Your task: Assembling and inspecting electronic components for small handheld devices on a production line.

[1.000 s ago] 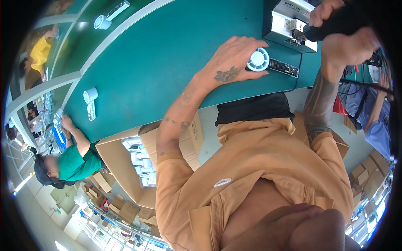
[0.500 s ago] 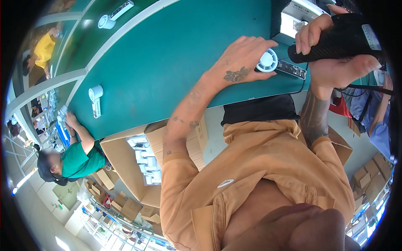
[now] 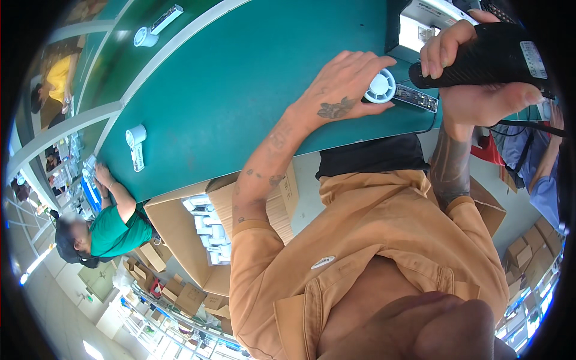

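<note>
My left hand point(image 3: 343, 87) is closed around the round head of a small white handheld fan point(image 3: 380, 86) lying on the green tabletop point(image 3: 240, 78). Its slim handle, with an exposed circuit board, points right, out of my grip. In my right hand point(image 3: 468, 102) is a black corded handheld tool point(image 3: 489, 54) with a ridged body and a pale label; its exact kind I cannot make out. My fingers wrap over its top and the thumb lies below. The tool's narrower end points left, above the fan's handle; a touch between them cannot be made out.
Another white fan point(image 3: 137, 147) lies at the table's left, and one more point(image 3: 146, 37) beyond the white rail point(image 3: 162, 66). A lit box-like device point(image 3: 414, 30) stands far right. Below the table edge, an open carton point(image 3: 174, 234) holds several white fans. Co-workers sit left point(image 3: 123, 237) and right point(image 3: 540, 162).
The whole view shifts very slightly. Both hands keep their grips, and the fan and black tool stay in nearly the same places.
</note>
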`<state>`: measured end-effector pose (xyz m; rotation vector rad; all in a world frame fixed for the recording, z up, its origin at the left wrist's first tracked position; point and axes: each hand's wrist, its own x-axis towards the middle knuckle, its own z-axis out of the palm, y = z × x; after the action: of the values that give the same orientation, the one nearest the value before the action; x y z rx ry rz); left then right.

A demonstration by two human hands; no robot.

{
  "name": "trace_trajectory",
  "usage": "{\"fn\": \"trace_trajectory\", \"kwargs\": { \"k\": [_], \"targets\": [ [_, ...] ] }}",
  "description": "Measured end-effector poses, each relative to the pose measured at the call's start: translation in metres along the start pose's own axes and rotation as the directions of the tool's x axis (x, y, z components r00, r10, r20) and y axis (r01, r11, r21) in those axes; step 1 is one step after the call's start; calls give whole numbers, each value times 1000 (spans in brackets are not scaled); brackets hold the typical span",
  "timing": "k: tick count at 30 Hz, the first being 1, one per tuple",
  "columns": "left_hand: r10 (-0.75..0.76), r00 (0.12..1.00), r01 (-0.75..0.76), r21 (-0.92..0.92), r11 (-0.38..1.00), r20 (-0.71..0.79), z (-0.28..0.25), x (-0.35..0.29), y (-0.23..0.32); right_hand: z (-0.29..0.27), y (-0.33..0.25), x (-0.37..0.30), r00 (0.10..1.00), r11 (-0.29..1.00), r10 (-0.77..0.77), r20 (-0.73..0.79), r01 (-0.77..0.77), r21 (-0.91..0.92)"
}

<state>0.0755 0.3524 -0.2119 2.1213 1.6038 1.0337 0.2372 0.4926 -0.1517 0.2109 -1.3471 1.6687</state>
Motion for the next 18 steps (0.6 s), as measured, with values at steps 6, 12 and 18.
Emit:
{"fn": "trace_trajectory", "kwargs": {
  "k": [6, 12, 18],
  "targets": [
    [-16, 1000, 16, -5, 1000, 8, -2, 1, 1, 2, -7, 0, 1000, 1000, 15, 20, -15, 0],
    [5, 1000, -5, -2, 1000, -2, -1, 0, 0, -12, -6, 0, 996, 999, 38, 77, -35, -33],
    [-2, 1000, 2, 1, 1000, -2, -1, 0, 1, -1, -9, 0, 995, 998, 45, 88, -48, 36]
  ]
}}
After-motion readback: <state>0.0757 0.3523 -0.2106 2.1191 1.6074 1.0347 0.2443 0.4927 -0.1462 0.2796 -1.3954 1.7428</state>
